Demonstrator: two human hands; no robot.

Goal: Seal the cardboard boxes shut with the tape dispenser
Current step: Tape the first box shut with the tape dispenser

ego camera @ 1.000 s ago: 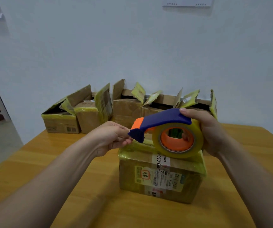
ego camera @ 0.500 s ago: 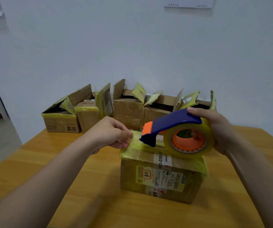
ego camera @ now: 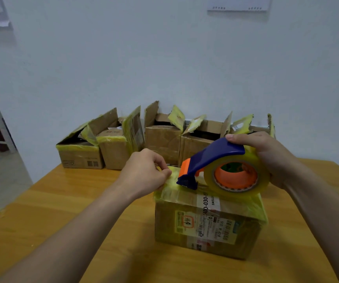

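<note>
Yellowish clear tape was pinched between the thumb and curled fingers of the left hand (ego camera: 146,172), which was closed narrowly on the free end and pressed it at the far left edge of the closed brown cardboard box with the printed shipping label (ego camera: 207,225). The right hand (ego camera: 266,158) was wrapped around the blue and orange plastic tape dispenser (ego camera: 215,166), thumb on top of the blue guard and fingers behind the roll of clear tape on its orange core (ego camera: 236,176); the blue nose of the dispenser sat just above or on the box top, and which could not be told. The step in hand looked like anchoring the start of a strip along the top seam of this box, which stood near the front of the yellow wooden desk (ego camera: 82,201). The next move would likely call for holding the tape end down firmly while drawing the dispenser rightward across the lid, kept low and straight so the strip lies flat, then tearing it on the cutter. Behind, against the pale wall (ego camera: 164,58), a row of open cardboard boxes with raised flaps (ego camera: 160,137) was not yet sealed.
</note>
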